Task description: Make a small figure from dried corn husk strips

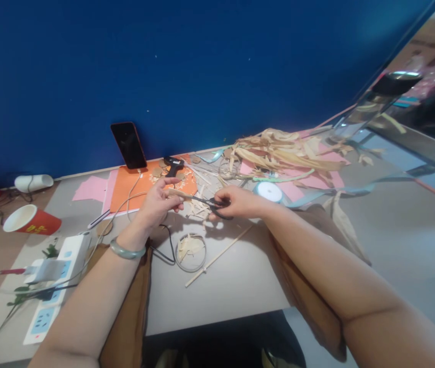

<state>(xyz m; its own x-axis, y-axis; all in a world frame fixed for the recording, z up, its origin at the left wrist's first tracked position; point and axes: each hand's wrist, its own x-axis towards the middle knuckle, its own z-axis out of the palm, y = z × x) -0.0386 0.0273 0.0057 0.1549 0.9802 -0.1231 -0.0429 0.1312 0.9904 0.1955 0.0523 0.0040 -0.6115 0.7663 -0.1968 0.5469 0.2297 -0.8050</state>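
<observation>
In the middle of the head view, my right hand is closed around the handles of black scissors. Their blades point left, toward my left hand. A pale strip, which looks like dried husk, is pinched between my left thumb and fingers and meets the blades. Whether the blades are cutting into it I cannot tell. Cut pale scraps lie under the scissors. Nearer to me are a grey ring with pale pieces inside and a thin wooden stick.
Behind my hands stand a black glue gun on orange paper and a phone leaning on the blue wall. Dried husks and a ribbon roll lie right. A power strip and red paper cup are left.
</observation>
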